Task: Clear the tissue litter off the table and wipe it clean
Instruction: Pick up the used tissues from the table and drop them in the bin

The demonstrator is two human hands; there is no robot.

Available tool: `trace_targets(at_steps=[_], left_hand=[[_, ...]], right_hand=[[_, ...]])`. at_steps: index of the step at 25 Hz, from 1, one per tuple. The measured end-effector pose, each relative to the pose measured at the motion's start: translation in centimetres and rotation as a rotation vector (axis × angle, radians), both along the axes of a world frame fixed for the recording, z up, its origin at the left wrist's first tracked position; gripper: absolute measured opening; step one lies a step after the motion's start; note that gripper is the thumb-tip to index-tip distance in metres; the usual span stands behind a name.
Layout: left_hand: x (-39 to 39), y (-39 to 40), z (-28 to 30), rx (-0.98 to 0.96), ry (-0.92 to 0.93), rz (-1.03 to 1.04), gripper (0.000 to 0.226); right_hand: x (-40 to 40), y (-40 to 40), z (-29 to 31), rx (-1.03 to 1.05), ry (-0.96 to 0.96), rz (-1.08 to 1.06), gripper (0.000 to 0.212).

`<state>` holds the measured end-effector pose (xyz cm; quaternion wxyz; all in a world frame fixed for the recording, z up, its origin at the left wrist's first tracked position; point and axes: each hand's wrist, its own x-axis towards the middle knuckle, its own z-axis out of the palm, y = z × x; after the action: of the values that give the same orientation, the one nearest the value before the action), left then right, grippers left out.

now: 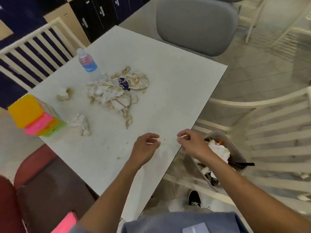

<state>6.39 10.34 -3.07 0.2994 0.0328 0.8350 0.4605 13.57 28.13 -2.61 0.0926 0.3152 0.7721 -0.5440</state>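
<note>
A heap of stained, crumpled tissues (117,91) with a purple wrapper lies mid-table on the white table (176,84). Two single wads lie to its left, one far (64,95) and one near (82,124). Small crumbs (119,158) dot the near part of the table. My left hand (145,147) hovers over the near table edge with fingers loosely curled and nothing in them. My right hand (191,142) is at the table's right edge, thumb and forefinger pinching a thin pale tissue scrap (182,136). Just beyond it stands a grey bin (239,157) holding white tissue.
A water bottle (87,64) stands behind the heap. A bright yellow, pink and green box (35,115) sits at the left table edge. A grey chair (196,26) is at the far side, a white slatted chair (272,132) on the right, a red seat (42,182) at near left.
</note>
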Motion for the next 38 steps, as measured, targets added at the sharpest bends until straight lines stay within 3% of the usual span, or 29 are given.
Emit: trace_targets(at_steps=[9, 14, 18, 23, 29, 32, 34, 38], left_hand=[[-5.8, -15.5, 0.1, 0.041, -0.003, 0.353, 0.015], [-7.8, -22.0, -0.6, 0.046, -0.026, 0.493, 0.016], [-9.1, -24.9, -1.2, 0.084, -0.033, 0.563, 0.016], [-10.6, -26.0, -2.0, 0.132, -0.037, 0.611, 0.020], [-12.1, -25.4, -2.7, 0.225, 0.031, 0.570, 0.061], [-12.7, -24.8, -3.3, 0.330, 0.037, 0.497, 0.049], [-13.2, -24.3, -3.1, 0.405, 0.004, 0.486, 0.044], [-15.3, -24.7, -2.7, 0.349, 0.093, 0.629, 0.031]], right_hand=[[-14.3, -14.7, 0.5, 0.086, 0.040, 0.454, 0.017], [-20.7, -23.6, -1.6, 0.203, 0.078, 0.686, 0.050], [-23.7, -27.7, -3.7, 0.256, 0.050, 0.697, 0.074], [-24.9, -28.3, -4.6, 0.261, 0.056, 0.644, 0.046], [-23.4, -26.3, -2.1, 0.152, 0.095, 0.586, 0.028], [-22.9, -26.3, -0.9, 0.113, 0.099, 0.677, 0.030], [-24.1, -27.0, -0.1, -0.025, 0.058, 0.711, 0.034], [-28.5, -28.6, 0.9, -0.156, -0.074, 0.854, 0.035]])
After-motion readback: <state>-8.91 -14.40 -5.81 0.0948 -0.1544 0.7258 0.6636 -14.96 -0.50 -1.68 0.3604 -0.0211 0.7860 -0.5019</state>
